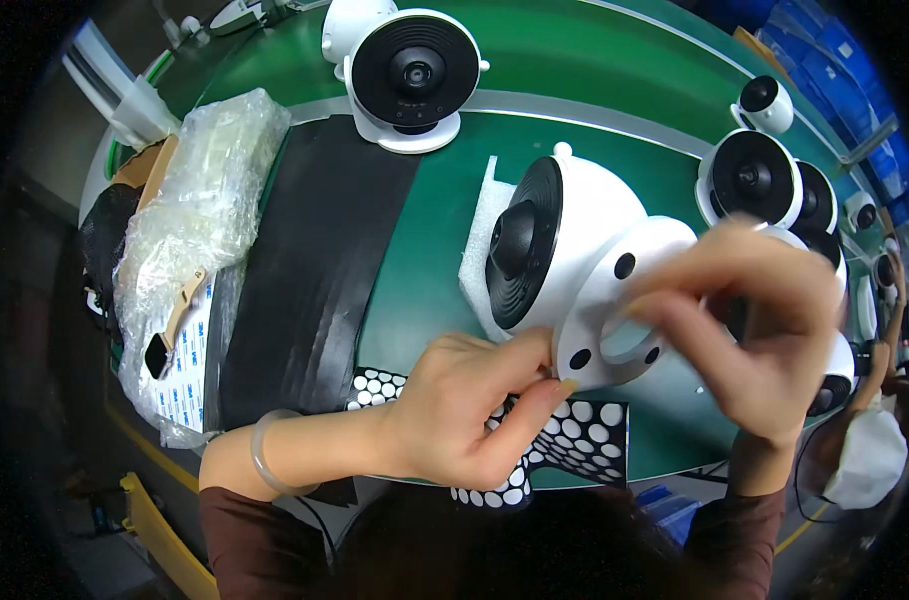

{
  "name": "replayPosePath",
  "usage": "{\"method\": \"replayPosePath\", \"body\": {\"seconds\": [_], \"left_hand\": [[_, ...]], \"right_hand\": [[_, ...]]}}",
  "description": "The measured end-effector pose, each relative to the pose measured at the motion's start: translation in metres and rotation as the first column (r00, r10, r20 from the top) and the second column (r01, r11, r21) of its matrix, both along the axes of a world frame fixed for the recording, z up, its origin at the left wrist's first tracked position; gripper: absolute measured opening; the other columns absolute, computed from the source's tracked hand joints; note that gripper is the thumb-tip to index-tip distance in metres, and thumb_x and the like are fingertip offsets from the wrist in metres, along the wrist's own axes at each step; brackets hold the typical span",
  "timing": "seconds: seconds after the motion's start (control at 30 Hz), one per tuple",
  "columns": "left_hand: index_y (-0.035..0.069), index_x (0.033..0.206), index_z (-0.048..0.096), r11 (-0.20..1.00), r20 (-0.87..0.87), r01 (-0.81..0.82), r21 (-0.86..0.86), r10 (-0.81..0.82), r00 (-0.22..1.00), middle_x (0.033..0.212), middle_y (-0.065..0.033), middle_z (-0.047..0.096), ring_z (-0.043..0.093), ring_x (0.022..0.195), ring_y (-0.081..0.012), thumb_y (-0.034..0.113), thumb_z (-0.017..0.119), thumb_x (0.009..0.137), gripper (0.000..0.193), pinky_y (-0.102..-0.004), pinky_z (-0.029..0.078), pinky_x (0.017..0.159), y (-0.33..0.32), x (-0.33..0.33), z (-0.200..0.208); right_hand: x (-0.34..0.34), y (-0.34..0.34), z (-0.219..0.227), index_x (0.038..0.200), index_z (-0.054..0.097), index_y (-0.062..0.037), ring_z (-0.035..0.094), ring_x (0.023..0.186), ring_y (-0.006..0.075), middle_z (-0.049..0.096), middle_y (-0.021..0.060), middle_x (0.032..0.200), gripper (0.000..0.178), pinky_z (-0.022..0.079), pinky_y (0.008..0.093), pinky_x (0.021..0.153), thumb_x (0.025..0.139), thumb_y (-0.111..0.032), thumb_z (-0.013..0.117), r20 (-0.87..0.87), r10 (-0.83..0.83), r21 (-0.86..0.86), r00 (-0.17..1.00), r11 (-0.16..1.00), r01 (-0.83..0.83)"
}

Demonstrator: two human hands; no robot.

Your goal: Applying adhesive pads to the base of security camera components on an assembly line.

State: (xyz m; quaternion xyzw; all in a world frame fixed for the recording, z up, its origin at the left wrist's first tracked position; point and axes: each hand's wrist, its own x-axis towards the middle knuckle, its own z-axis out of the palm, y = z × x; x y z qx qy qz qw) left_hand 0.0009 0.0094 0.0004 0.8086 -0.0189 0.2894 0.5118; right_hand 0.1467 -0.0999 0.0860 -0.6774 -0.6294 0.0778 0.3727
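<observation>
A white round device [599,225] with a black ribbed disc front lies tilted on its side, its front toward the left. Its ring-shaped white base [664,240] faces me and bears several black round pads. My left hand [464,410] pinches the base's lower rim between thumb and forefinger. Over the base's right part, my right hand [754,320] is smeared by motion. Its thumb and forefinger curl toward each other near the pads; anything between them cannot be made out. A black sheet with white round dots [589,435] lies below the base, partly behind my left hand.
White foam [479,245] lies beside the device. A black mat [309,260] and a plastic-wrapped bundle [204,190] with a wristwatch [181,305] are at left. A similar device [414,75] stands at the back; several more [749,175] stand at right. Another person's arm [879,345] shows far right.
</observation>
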Motion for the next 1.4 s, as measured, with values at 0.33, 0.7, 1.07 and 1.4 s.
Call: {"method": "replayPosePath", "body": {"seconds": [0.33,0.7,1.07,1.4], "left_hand": [[-0.005,0.115,0.03,0.946,0.081,-0.051,-0.32,0.081,0.993,0.108,-0.012,0.048,0.055,0.062,-0.009,-0.007,0.046,0.08,0.039,-0.0188,0.042,0.058,-0.004,0.004,0.003],[-0.001,0.094,0.051,0.973,-0.3,0.061,-0.222,-0.128,0.945,0.082,-0.0109,0.063,0.062,0.081,-0.0158,0.007,0.059,0.078,0.019,-0.0264,0.048,0.075,0.002,0.007,-0.014],[0.005,0.092,0.05,0.97,-0.285,0.098,-0.221,-0.16,0.945,0.081,-0.0118,0.062,0.061,0.078,-0.0261,0.018,0.058,0.078,0.02,-0.0326,0.047,0.063,-0.001,0.007,-0.016],[-0.002,0.092,0.053,0.981,-0.343,0.071,-0.18,-0.13,0.93,0.08,-0.0112,0.063,0.063,0.076,-0.0167,0.008,0.062,0.076,0.02,-0.0251,0.048,0.07,0.002,0.002,-0.015]], "right_hand": [[0.071,0.06,0.063,0.073,0.063,0.0011,0.057,0.058,0.0103,0.062,0.0033,0.069,0.023,0.046,0.0173,0.057,0.061,-0.015,0.074,-0.008,0.193,-0.511,0.981,0.842,-0.17],[0.194,0.164,-0.027,0.075,0.06,-0.0112,0.059,0.07,0.0299,0.061,0.0109,0.074,0.017,0.048,0.0378,0.063,0.064,-0.022,0.065,0.533,-0.442,0.213,0.722,0.895,0.391],[0.208,0.151,-0.101,0.104,0.058,-0.0122,0.057,0.089,0.0293,0.06,0.0138,0.094,0.036,0.046,0.0378,0.077,0.069,-0.006,0.048,0.722,-0.187,-0.341,0.666,0.742,0.577],[0.135,0.161,-0.024,0.09,0.06,-0.0045,0.058,0.086,0.028,0.061,0.0147,0.089,0.028,0.049,0.0392,0.066,0.065,-0.016,0.058,0.597,-0.635,0.144,0.49,0.685,0.714]]}}
